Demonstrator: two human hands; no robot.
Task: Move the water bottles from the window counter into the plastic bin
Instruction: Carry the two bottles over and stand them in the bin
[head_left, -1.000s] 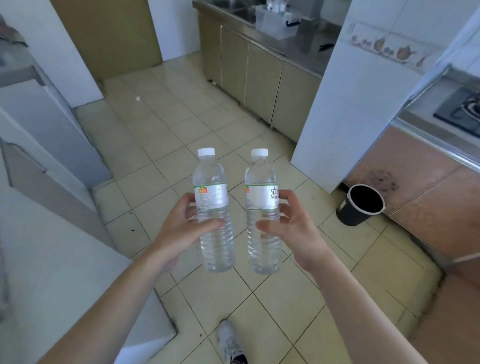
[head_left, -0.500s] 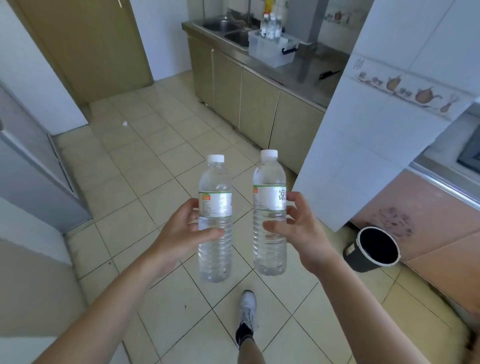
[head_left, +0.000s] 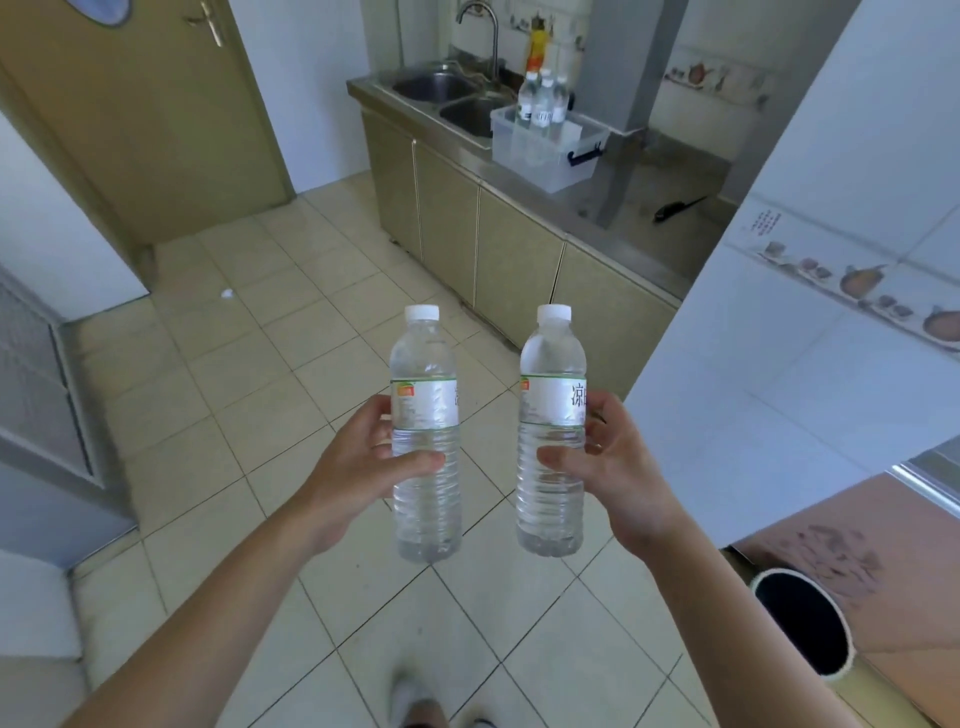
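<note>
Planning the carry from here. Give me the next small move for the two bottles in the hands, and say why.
Probably walk on toward the plastic bin on the steel counter by the sink. The left hand and right hand each grip an upright, capped bottle, left bottle and right bottle, over the tiled floor, well short of the bin, where three bottles already stand.

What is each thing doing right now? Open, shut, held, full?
Left hand: holds left bottle.
Right hand: holds right bottle.
Left bottle: upright, capped.
Right bottle: upright, capped.
Bin: open, three bottles inside.
Door: shut.
Bucket: open.
</note>
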